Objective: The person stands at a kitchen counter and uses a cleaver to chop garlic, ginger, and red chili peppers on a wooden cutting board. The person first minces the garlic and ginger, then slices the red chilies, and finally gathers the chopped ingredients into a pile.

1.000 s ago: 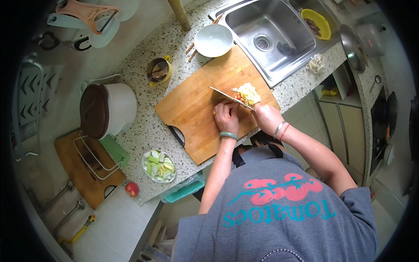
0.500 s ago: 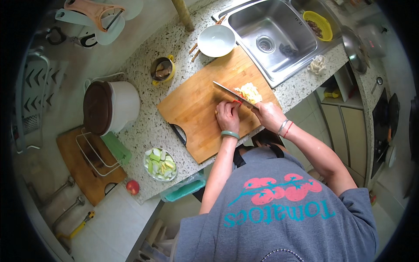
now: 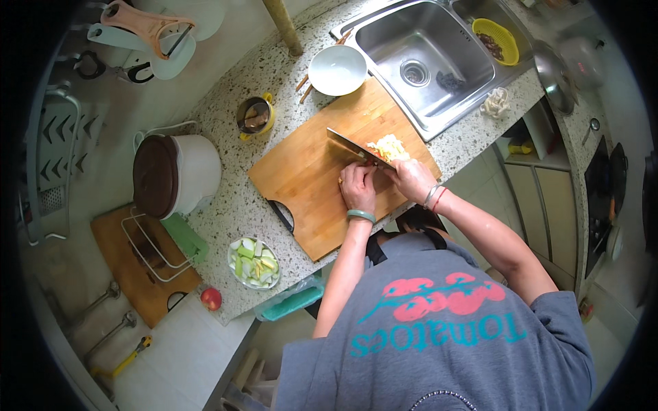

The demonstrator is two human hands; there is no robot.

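Observation:
My right hand (image 3: 412, 181) grips the handle of a kitchen knife (image 3: 351, 148) with a broad blade, which crosses the wooden cutting board (image 3: 301, 178) diagonally. Just on the near side of the blade, my left hand (image 3: 357, 186) rests on the board with its fingers bent and close together. Whatever lies under those fingertips is hidden by the hand and the blade. Beyond the knife sits a small heap of chopped pale yellow and white food (image 3: 389, 147) with orange-red bits along its edge.
A white bowl (image 3: 337, 70) on chopsticks and a yellow-handled cup (image 3: 256, 116) stand behind the board. The steel sink (image 3: 425, 41) is at the far right. To the left are a plate of cut green vegetable (image 3: 253, 263), a red fruit (image 3: 211, 299) and a brown-lidded pot (image 3: 195, 171).
My right hand and the knife have shifted slightly left, and the blade shows more of its face. The red piece seen at my left fingertips is now mostly hidden. My left hand stays nearly in place.

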